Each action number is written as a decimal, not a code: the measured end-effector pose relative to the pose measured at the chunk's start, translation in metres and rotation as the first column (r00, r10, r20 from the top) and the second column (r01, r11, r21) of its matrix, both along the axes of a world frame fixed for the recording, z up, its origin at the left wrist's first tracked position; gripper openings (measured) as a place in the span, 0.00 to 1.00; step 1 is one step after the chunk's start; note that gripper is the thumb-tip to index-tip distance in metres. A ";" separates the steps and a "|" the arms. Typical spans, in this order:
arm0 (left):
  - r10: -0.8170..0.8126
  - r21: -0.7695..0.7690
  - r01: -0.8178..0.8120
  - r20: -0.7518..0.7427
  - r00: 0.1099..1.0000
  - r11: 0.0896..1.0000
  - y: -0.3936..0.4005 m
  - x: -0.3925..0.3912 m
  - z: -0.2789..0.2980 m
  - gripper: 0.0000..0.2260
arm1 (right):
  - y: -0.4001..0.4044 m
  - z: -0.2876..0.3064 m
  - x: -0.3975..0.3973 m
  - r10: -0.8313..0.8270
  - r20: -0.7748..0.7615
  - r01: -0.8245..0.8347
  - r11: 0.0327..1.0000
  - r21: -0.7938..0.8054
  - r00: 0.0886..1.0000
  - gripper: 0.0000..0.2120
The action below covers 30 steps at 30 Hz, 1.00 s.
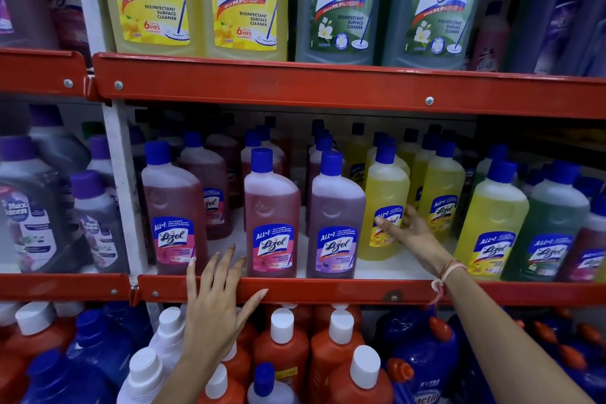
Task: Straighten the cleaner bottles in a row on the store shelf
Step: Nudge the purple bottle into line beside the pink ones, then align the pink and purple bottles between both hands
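Observation:
On the middle shelf stands a front row of blue-capped cleaner bottles: a pink bottle (172,207) at left, a second pink bottle (271,213), a purple bottle (336,216), then a yellow bottle (386,203) set further back. My right hand (405,226) reaches in and touches the yellow bottle's label and right side, fingers spread around it. My left hand (216,298) hovers open in front of the red shelf lip (328,290), between the two pink bottles, holding nothing. More yellow bottles (492,223) and a green bottle (554,226) stand to the right.
Large yellow and green refill bottles (242,0) fill the upper shelf behind a red rail (295,85). Below are orange bottles with white caps (282,348) and dark blue bottles (423,357). A white upright (121,180) separates a left bay of grey bottles (36,216).

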<state>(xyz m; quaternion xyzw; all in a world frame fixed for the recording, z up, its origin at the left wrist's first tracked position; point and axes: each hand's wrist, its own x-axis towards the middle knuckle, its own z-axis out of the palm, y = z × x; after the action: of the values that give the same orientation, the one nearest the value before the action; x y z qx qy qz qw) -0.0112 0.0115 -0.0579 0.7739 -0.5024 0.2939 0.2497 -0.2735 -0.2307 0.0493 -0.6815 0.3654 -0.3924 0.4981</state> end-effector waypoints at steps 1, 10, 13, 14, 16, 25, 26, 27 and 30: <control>-0.001 0.000 0.001 -0.001 1.000 1.000 0.000 0.000 0.000 0.32 | -0.002 0.000 0.000 0.013 0.015 -0.013 1.000 0.007 1.000 0.60; -0.009 0.001 0.009 -0.006 1.000 1.000 -0.001 0.000 0.000 0.32 | 0.015 -0.006 -0.013 0.003 -0.070 -0.010 0.995 -0.101 0.998 0.27; -0.011 -0.010 0.011 0.002 1.000 1.000 -0.001 0.000 -0.001 0.33 | 0.020 -0.011 -0.023 -0.011 -0.072 0.002 0.993 -0.119 0.997 0.23; -0.010 -0.016 0.010 0.004 1.000 1.000 -0.001 0.000 -0.001 0.33 | 0.024 -0.011 -0.026 -0.008 -0.067 0.000 0.993 -0.121 0.998 0.24; -0.009 -0.027 0.009 0.010 1.000 1.000 -0.001 0.000 0.000 0.33 | 0.028 -0.013 -0.029 -0.013 -0.051 0.007 0.993 -0.117 0.999 0.27; -0.025 -0.004 0.025 0.017 1.000 1.000 0.002 0.001 0.000 0.31 | 0.054 -0.024 -0.031 -0.106 0.074 0.117 0.979 -0.164 0.992 0.27; -0.035 0.000 0.035 -0.010 0.999 0.999 0.004 -0.001 0.002 0.31 | 0.059 -0.028 -0.031 -0.127 0.098 0.142 0.974 -0.177 0.987 0.32; -0.043 -0.002 0.043 -0.047 0.998 0.999 0.005 -0.004 0.004 0.31 | 0.065 -0.032 -0.030 -0.146 0.131 0.169 0.968 -0.185 0.981 0.38; -0.090 -0.055 0.080 -0.227 0.970 0.995 0.008 -0.014 0.012 0.34 | 0.088 -0.044 -0.023 -0.267 0.211 0.314 0.920 -0.234 0.940 0.42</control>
<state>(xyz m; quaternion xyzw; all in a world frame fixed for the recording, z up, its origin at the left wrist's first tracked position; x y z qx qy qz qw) -0.0252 0.0199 -0.0455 0.7746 -0.4961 0.2027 0.3358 -0.2964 -0.1423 0.0056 -0.6426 0.3623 -0.5654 0.3690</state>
